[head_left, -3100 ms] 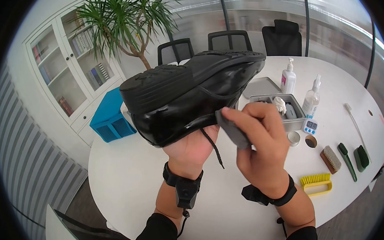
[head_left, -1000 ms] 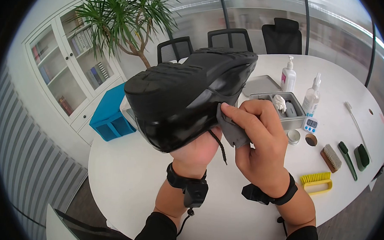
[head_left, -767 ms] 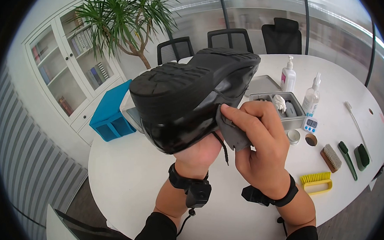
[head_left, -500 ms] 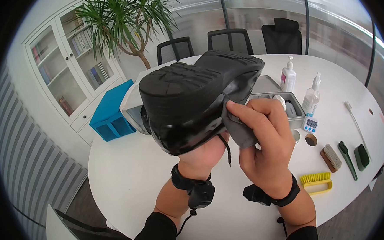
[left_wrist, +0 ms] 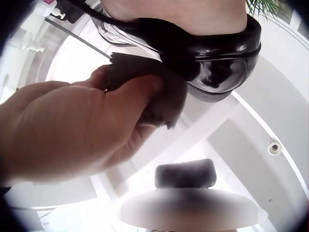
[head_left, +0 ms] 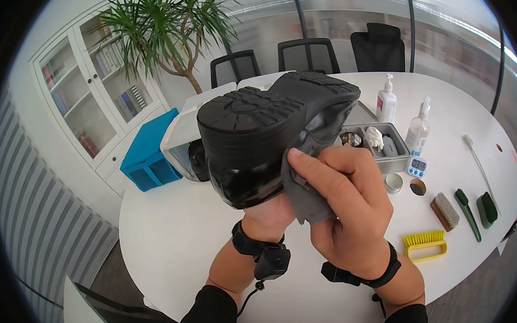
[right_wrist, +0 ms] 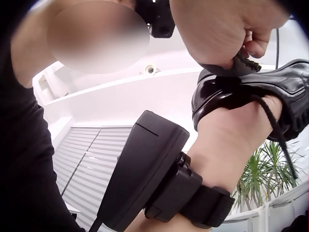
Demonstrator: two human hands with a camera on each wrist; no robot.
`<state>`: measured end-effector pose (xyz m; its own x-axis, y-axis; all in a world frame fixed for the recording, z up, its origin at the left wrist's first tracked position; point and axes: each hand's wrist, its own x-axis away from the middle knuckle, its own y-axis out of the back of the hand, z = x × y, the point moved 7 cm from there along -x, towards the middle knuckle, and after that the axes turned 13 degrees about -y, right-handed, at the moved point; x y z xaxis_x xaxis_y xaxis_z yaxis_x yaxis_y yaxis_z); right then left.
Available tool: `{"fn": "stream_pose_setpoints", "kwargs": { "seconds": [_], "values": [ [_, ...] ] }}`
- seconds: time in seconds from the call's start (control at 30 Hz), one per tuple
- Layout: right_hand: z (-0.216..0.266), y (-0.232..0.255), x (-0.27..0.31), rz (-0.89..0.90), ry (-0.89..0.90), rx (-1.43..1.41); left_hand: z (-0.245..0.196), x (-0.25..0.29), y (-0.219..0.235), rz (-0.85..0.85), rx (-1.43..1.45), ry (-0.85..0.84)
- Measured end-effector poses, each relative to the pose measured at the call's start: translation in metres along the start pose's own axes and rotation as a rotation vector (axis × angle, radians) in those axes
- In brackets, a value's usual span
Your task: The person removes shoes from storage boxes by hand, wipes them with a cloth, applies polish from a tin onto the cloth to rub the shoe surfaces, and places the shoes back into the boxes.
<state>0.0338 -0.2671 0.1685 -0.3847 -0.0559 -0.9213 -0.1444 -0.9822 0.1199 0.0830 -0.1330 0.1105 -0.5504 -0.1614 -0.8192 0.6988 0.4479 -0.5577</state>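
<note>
A glossy black lace-up shoe (head_left: 246, 181) is held up in the head view, its treaded sole turned upward and its heel toward me. My left hand (head_left: 270, 215) is inside the shoe from below; its fingers are hidden there, and only the wrist and base of the palm show. A grey cloth (head_left: 303, 196) is pinched between thumb and fingers of my right hand (head_left: 352, 207). The cloth lies against the side of the shoe, close to the heel. In the right wrist view a loose black lace (right_wrist: 277, 130) hangs from the shoe.
On the white table (head_left: 172, 239) stand a grey tin (head_left: 396, 164), a pump bottle (head_left: 386, 104), a spray bottle (head_left: 418, 132) and a timer (head_left: 417, 166). Several brushes, one a yellow brush (head_left: 425, 246), lie at right. A blue box (head_left: 148, 150) and a white box (head_left: 175, 139) stand left.
The shoe has moved right and turned, its heel facing me more. The cloth has slid along the side toward the heel, and my right hand has shifted slightly left.
</note>
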Motion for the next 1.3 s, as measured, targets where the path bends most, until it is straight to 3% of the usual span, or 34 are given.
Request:
{"fn": "stream_pose_setpoints", "kwargs": {
  "seconds": [0.07,0.6,0.83,0.9,0.97,1.0,1.17,1.3],
  "values": [
    [0.003,0.001,0.000,-0.001,0.005,-0.019,0.004,0.003,-0.003,0.020,0.051,0.079],
    [0.015,-0.010,0.011,0.075,0.114,0.015,0.011,0.010,0.000,-0.062,0.051,0.135],
    [0.009,0.003,0.000,-0.008,0.102,0.048,0.012,0.011,0.001,-0.102,0.050,0.157],
    [0.004,0.006,-0.003,-0.041,0.095,0.070,0.008,0.005,0.000,-0.088,-0.033,0.093],
    [-0.003,0.007,-0.005,-0.085,0.075,0.144,0.004,0.003,0.007,-0.242,0.025,0.108],
    [-0.007,0.008,-0.007,-0.082,0.052,0.148,0.001,0.007,0.002,-0.301,0.210,0.163],
    [-0.018,0.011,-0.010,-0.094,0.012,0.179,-0.008,0.006,-0.008,-0.292,0.198,0.124],
    [-0.023,0.010,-0.010,-0.098,0.009,0.201,-0.016,0.007,-0.011,-0.376,0.211,0.110]
  ]
}}
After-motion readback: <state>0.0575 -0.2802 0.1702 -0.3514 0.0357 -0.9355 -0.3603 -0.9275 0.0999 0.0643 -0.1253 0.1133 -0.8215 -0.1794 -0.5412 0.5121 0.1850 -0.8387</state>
